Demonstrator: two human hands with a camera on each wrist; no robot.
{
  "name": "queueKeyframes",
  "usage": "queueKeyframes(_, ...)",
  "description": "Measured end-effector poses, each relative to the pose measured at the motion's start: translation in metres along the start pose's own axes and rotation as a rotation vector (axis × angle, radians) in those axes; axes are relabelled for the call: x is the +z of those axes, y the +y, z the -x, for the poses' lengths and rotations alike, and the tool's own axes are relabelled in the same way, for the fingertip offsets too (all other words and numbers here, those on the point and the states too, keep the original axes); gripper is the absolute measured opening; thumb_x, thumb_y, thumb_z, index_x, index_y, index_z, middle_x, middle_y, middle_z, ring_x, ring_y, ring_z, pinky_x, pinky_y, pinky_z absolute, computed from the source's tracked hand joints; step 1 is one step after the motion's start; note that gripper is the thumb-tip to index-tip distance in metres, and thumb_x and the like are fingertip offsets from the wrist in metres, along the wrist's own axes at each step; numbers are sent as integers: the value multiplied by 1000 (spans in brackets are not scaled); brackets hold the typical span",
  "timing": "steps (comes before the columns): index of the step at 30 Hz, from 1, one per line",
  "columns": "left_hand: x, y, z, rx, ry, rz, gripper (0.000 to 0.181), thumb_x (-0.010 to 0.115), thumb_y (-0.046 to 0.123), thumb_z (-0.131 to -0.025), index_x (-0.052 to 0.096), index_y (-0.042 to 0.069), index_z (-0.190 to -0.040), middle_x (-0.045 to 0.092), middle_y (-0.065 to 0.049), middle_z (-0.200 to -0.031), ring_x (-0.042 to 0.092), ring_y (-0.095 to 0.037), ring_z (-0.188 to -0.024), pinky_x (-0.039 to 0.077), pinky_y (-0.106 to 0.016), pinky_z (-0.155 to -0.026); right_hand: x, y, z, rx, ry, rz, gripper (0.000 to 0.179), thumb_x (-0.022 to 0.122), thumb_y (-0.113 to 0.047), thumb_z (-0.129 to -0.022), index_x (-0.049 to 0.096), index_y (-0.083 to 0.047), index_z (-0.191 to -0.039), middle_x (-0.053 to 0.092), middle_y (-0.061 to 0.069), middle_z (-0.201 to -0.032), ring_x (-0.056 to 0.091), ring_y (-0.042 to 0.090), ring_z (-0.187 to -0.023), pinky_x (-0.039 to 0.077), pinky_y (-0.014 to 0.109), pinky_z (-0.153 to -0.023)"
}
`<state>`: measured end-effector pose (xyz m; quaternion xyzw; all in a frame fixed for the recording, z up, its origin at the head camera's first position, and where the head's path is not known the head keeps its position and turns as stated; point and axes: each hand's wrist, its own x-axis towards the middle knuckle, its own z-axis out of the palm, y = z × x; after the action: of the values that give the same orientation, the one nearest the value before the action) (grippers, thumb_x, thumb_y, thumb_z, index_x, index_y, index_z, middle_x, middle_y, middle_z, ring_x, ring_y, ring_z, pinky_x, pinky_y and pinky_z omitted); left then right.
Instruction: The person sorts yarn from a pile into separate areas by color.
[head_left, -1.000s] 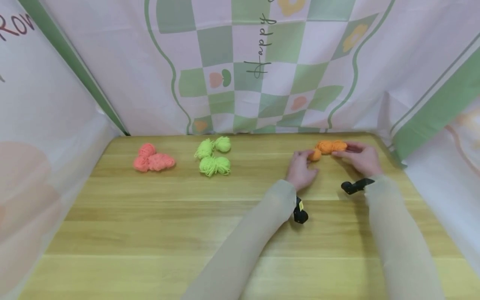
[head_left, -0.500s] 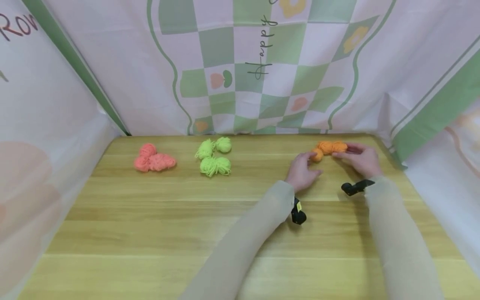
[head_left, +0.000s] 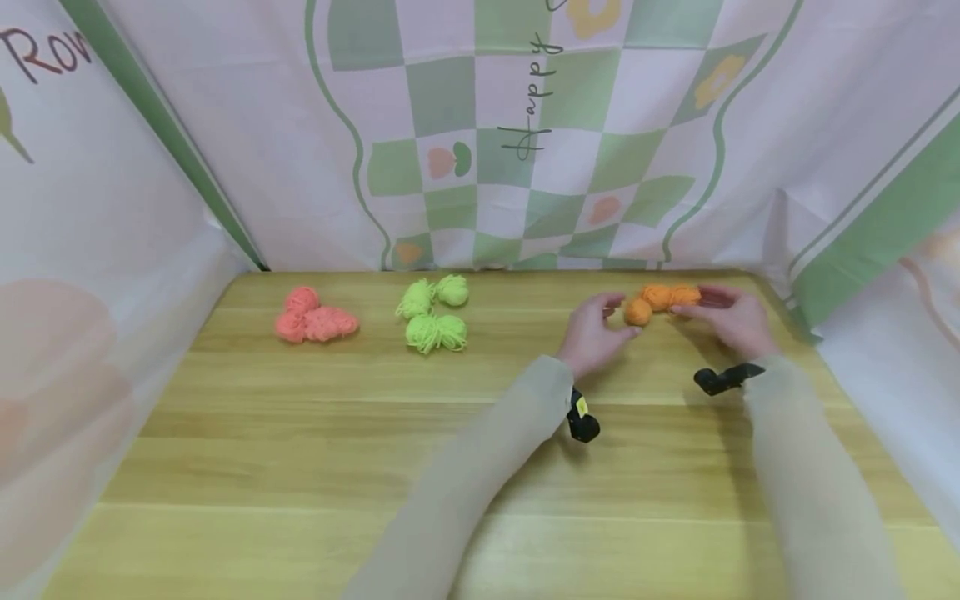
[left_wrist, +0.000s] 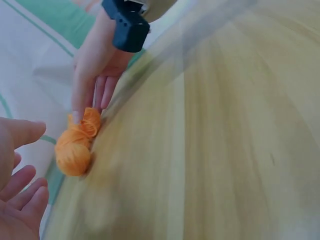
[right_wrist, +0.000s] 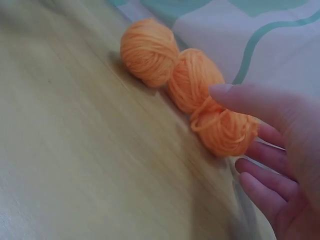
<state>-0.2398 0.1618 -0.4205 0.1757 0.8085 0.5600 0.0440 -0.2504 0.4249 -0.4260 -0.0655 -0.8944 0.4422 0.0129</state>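
Note:
Three orange yarn balls sit in a touching row at the table's back right. My left hand (head_left: 594,335) is spread beside the left-end orange ball (head_left: 638,312); the left wrist view shows a gap between its fingers and that ball. The middle orange ball (right_wrist: 195,80) touches both of its neighbours. At the right end of the row, my right hand (head_left: 735,321) holds the last orange ball (right_wrist: 227,131), thumb across its near side and fingers behind it. Part of that ball is hidden by the thumb in the right wrist view.
Several lime-green yarn balls (head_left: 424,332) lie clustered left of centre on the wooden table (head_left: 315,442). Farther left is a group of coral-pink yarn balls (head_left: 322,323). A checked, printed curtain (head_left: 502,158) hangs right behind the table's back edge.
My left hand has drawn back left from the left-end orange ball and its fingers have spread. The right hand stays at the right-end ball. The head view has shifted slightly.

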Motion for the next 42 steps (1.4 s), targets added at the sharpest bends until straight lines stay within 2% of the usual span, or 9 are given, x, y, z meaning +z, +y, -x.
queueKeyframes(3,-7,1,2,8,5,25,59,81,16,-89,57,10,-142,60,-5,-139,56,-15,-125,43,-18,-101,-3,-3,3,-22,8,12,89,75,-47,-91,36,2,-154,41,26,-153,43,43,-135,35,52,-113)
queueKeyframes(5,-12,1,3,14,7,45,59,82,17,-88,57,10,-142,59,-6,-140,55,-16,-127,42,-19,-103,-6,-5,5,-45,20,15,88,73,-47,-93,36,3,-154,40,27,-154,40,45,-136,34,56,-113)
queueKeyframes(8,-19,0,7,28,6,60,61,82,18,-88,56,9,-143,59,-4,-141,54,-15,-129,41,-21,-105,-9,-12,10,-68,31,13,87,71,-48,-94,34,1,-155,38,28,-155,39,48,-137,33,58,-113)
queueKeyframes(11,-27,-3,12,67,-7,60,63,83,20,-88,55,10,-144,58,-3,-142,51,-14,-131,39,-22,-107,-10,-20,14,-63,26,-5,90,70,-50,-94,30,-1,-157,34,28,-157,36,49,-139,30,61,-113)
queueKeyframes(20,-49,-10,37,175,-21,-15,69,84,28,-87,53,9,-146,55,-4,-146,48,-14,-133,37,-26,-111,1,-37,30,-89,-13,38,90,68,-53,-94,29,-5,-159,33,28,-158,35,52,-138,29,65,-111)
queueKeyframes(26,-70,-14,54,223,-49,-139,77,83,37,-87,47,10,-150,50,-2,-150,43,-13,-138,32,-27,-113,14,-50,46,-136,-68,71,92,71,-51,-94,26,-5,-160,29,29,-159,29,52,-142,24,61,-116)
queueKeyframes(32,-93,-21,75,213,-75,-212,85,82,44,-86,42,12,-154,45,-3,-155,40,-17,-141,31,-34,-116,27,-62,62,-158,-106,166,95,71,-55,-92,24,-11,-162,29,29,-159,30,56,-139,27,71,-108)
queueKeyframes(36,-108,-28,90,201,-91,-335,93,82,51,-84,38,12,-156,41,-4,-157,37,-19,-143,29,-35,-117,38,-67,70,-210,-117,220,98,74,-55,-89,25,-15,-163,31,23,-160,32,52,-140,29,73,-105)
queueKeyframes(42,-131,-39,112,240,-99,-588,113,77,70,-75,33,8,-158,35,-12,-161,32,-26,-147,23,-39,-120,56,-76,81,-318,-159,354,105,75,-58,-87,19,-11,-163,19,18,-166,23,49,-145,23,70,-111)
